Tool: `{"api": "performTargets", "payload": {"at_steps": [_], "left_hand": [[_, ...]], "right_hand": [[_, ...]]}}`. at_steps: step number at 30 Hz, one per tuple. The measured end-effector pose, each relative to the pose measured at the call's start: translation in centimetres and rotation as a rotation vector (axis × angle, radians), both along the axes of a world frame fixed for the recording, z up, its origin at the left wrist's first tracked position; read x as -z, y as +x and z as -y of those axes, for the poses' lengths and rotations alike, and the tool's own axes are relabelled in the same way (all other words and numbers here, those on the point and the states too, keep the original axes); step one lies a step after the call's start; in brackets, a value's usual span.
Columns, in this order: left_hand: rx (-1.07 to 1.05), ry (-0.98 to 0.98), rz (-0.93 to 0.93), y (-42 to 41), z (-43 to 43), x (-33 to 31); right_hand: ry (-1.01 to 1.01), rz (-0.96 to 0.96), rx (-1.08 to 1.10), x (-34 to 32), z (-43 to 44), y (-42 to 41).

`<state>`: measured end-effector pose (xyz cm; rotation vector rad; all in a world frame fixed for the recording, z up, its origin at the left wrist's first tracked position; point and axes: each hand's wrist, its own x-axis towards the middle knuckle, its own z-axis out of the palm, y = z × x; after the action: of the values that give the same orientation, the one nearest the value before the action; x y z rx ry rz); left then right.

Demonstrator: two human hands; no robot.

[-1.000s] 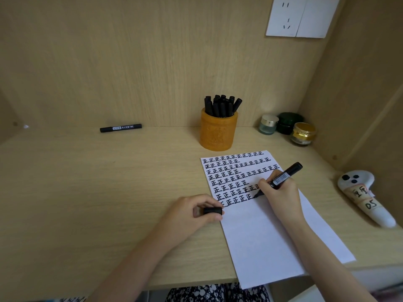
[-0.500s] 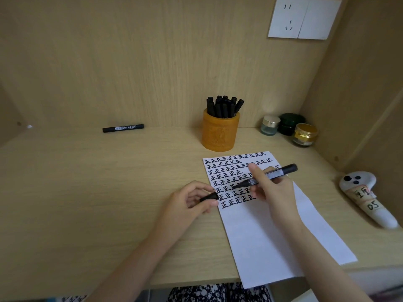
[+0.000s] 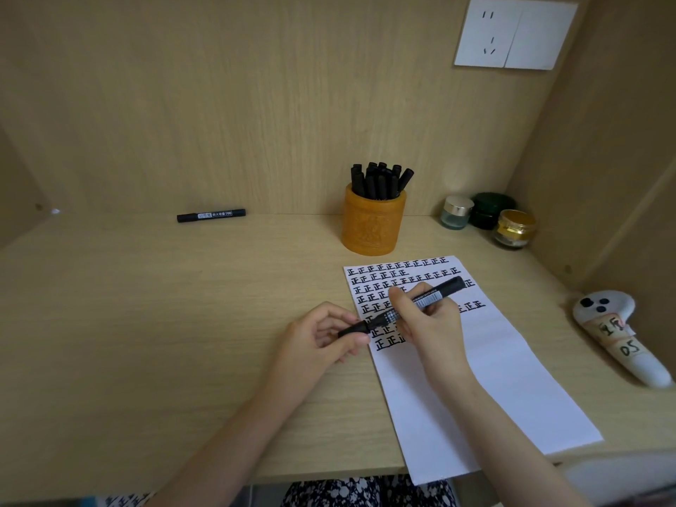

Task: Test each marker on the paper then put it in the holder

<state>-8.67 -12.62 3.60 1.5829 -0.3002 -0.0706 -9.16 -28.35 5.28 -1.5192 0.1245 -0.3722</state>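
Note:
My right hand [image 3: 426, 323] grips a black marker [image 3: 433, 296] held level above the white paper [image 3: 494, 378], whose upper part carries rows of black characters. My left hand [image 3: 322, 340] pinches the marker's cap [image 3: 353, 329] at the marker's left end, where cap and tip meet. An orange holder [image 3: 373, 226] stands behind the paper with several black markers [image 3: 380, 181] upright in it. One more black marker [image 3: 211, 215] lies by the back wall at the left.
Three small jars [image 3: 488, 219] sit in the back right corner. A white controller [image 3: 618, 334] with taped labels lies at the right, close to the side wall. The paper's lower end hangs over the desk's front edge [image 3: 329, 470].
My right hand lifted the marker off the paper and swung it level toward the left. My left hand brought the cap up to the tip.

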Motion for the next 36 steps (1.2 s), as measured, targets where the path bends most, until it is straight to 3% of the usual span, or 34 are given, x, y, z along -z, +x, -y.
{"api": "performTargets", "payload": {"at_steps": [5,17,22,25,28,31,36], "left_hand": [[-0.011,-0.036,0.017,-0.1,0.1,0.0],[-0.052,-0.137,0.065,-0.1,0.0,-0.5],[-0.068,-0.126,0.067,0.0,0.1,-0.6],[-0.107,-0.115,0.079,0.3,-0.1,-1.0],[-0.155,-0.045,0.103,0.7,-0.3,-1.6],[-0.200,-0.004,0.123,1.6,-0.4,-2.3],[-0.199,0.035,0.191,3.0,0.4,-4.3]], "right_hand": [[-0.078,0.042,-0.024,0.4,-1.2,-0.3],[-0.003,0.101,-0.071,0.1,-2.8,0.4],[-0.058,0.014,-0.151,-0.3,-2.0,0.5],[-0.103,-0.051,-0.017,-0.6,-0.6,0.9],[-0.394,0.078,0.090,-1.1,1.2,1.0],[-0.682,0.288,-0.035,-1.2,2.0,1.6],[-0.816,0.392,-0.213,-1.6,1.5,3.2]]}}
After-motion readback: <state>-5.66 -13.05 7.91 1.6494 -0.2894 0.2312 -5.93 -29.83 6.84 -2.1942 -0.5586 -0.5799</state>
